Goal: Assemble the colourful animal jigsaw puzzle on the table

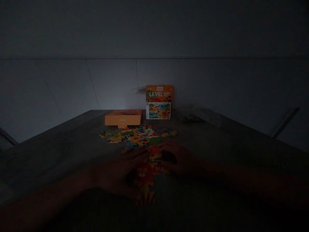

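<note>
The view is very dim. My left hand [116, 174] lies at the left of a few joined puzzle pieces [143, 175] that show a red-maned lion, its fingers stretched out and its thumb apart near their lower edge. My right hand [177, 158] is curved at the right, finger and thumb at the edge of an orange and yellow puzzle piece [154, 156]. Another red puzzle piece [157, 169] lies below that one, close to my right thumb. Just beyond my hands spreads a heap of loose puzzle pieces [137, 135]. Shadow hides some fingertips.
An orange box [123, 120] lies at the back of the grey table [72, 135]. Beside it an orange "LEVEL UP!" box [159, 93] stands upright with a picture card [159, 111] of animals against it. Clear plastic packaging [205, 116] lies at the back right, before a pale wall.
</note>
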### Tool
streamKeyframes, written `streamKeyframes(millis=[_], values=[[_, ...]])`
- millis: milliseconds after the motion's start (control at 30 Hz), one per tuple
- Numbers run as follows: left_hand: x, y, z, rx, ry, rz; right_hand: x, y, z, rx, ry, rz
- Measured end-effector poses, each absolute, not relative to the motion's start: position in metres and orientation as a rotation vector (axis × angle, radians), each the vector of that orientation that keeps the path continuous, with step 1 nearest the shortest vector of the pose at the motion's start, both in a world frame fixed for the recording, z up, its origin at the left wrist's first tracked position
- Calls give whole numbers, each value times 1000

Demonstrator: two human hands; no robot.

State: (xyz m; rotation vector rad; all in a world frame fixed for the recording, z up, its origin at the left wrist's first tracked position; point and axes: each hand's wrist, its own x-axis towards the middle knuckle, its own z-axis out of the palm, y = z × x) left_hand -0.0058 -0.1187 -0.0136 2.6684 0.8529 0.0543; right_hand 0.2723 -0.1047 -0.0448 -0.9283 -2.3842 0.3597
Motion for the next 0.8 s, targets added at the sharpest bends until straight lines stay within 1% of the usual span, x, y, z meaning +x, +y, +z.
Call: streamKeyframes(millis=[167, 367, 567, 800], values=[[-5, -120, -11, 2696, 811, 115, 275, -104, -42, -825, -2466, 367], [-7, -120, -10, 2653, 833, 189, 279, -110, -34, -540, -2581, 319], [-6, -119, -6, 2690, 569, 236, 281, -111, -27, -278, -2700, 383], [-4, -119, -5, 2703, 360, 273, 278, -108, -25, -16, -2706, 288]])
